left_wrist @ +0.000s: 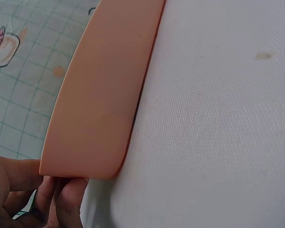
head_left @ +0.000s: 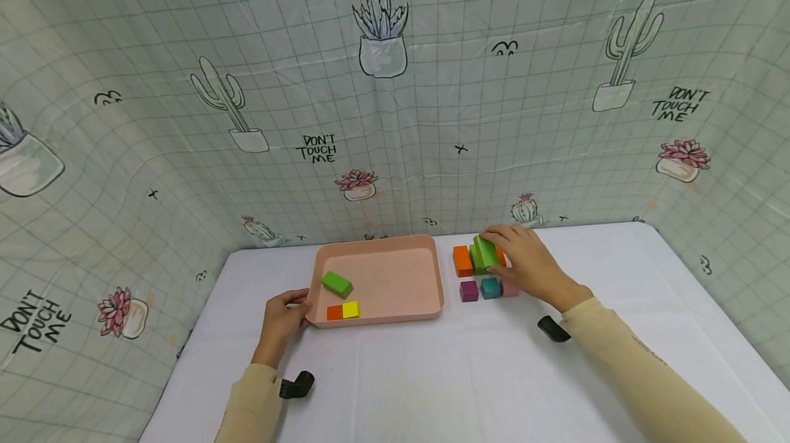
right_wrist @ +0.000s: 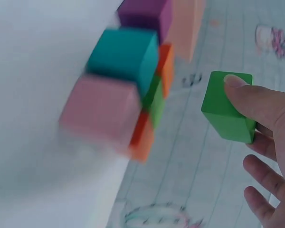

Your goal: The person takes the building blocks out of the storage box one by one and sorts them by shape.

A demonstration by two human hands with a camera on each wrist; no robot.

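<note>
My right hand [head_left: 532,261] pinches a green block [head_left: 485,251] between thumb and fingers, raised above another green block. In the right wrist view the held green block [right_wrist: 228,107] is apart from the others. At the left front corner of a shallow pink tray [head_left: 395,285], my left hand [head_left: 280,319] grips the edge. The left wrist view shows fingers [left_wrist: 69,197] against the tray's wall [left_wrist: 95,104]. Inside the tray lie a green block [head_left: 337,284], an orange block [head_left: 334,313] and a yellow block [head_left: 350,309], the last two side by side.
Right of the tray, an orange block [head_left: 462,261] stands in the back row, with another orange one partly behind my hand. Purple [head_left: 469,291], teal [head_left: 491,288] and pink [head_left: 509,288] blocks form the front row. A patterned cloth [head_left: 395,121] hangs behind the white table [head_left: 401,381].
</note>
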